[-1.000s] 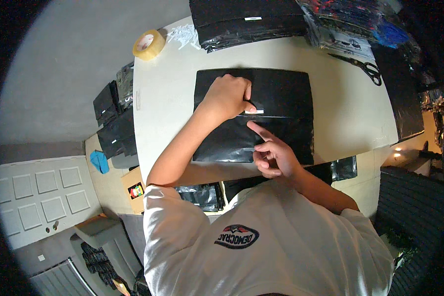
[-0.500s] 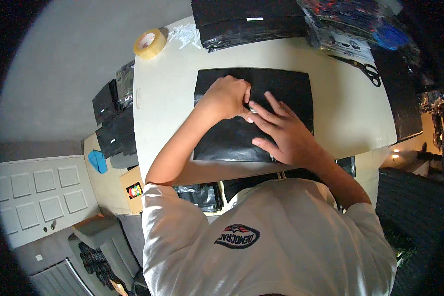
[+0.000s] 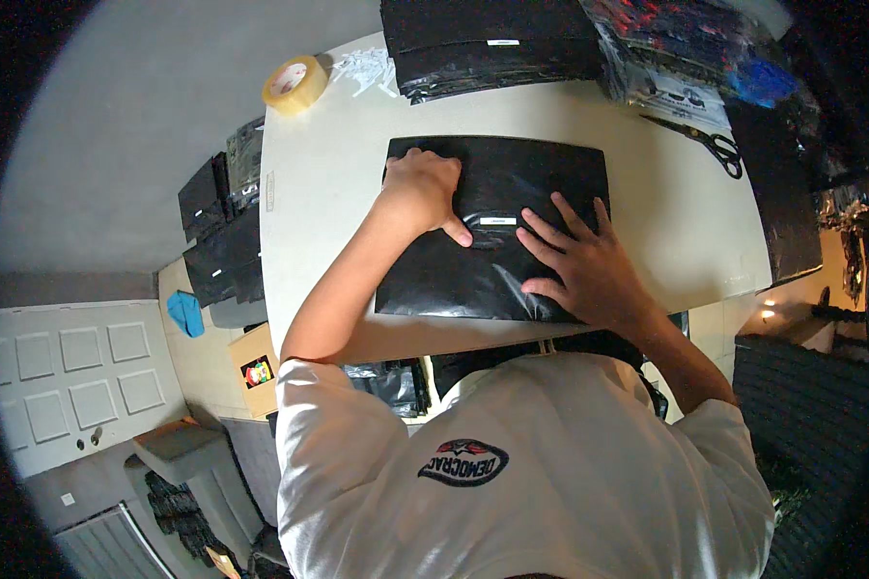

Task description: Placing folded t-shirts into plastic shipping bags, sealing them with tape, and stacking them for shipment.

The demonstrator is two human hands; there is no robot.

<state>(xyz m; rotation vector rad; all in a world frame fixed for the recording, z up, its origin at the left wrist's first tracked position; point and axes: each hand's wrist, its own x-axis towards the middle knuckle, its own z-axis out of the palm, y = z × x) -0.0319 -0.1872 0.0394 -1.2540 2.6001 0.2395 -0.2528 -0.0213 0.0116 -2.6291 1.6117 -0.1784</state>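
A flat black plastic bag point(image 3: 492, 280) lies on the white table in front of me, with a small white label point(image 3: 498, 221) near its middle. My left hand point(image 3: 421, 198) rests on the bag's upper left part. Its thumb stretches out toward the label, apart from the bent fingers, whose tips are partly hidden. On the right side of the bag my right hand point(image 3: 591, 265) lies with its fingers spread, the tips close to the label's right end. Neither hand appears to grip anything.
A roll of clear tape point(image 3: 294, 85) and a scatter of white label strips point(image 3: 364, 69) lie at the far left of the table point(image 3: 328, 174). Stacked black bags point(image 3: 492, 72) are at the back, clear-wrapped packages point(image 3: 666, 48) beside them. Black scissors point(image 3: 714, 145) lie at the right.
My hands have moved apart: the left slid left, the right moved right and slightly down. The white label, mostly covered before, now shows flat on the bag.
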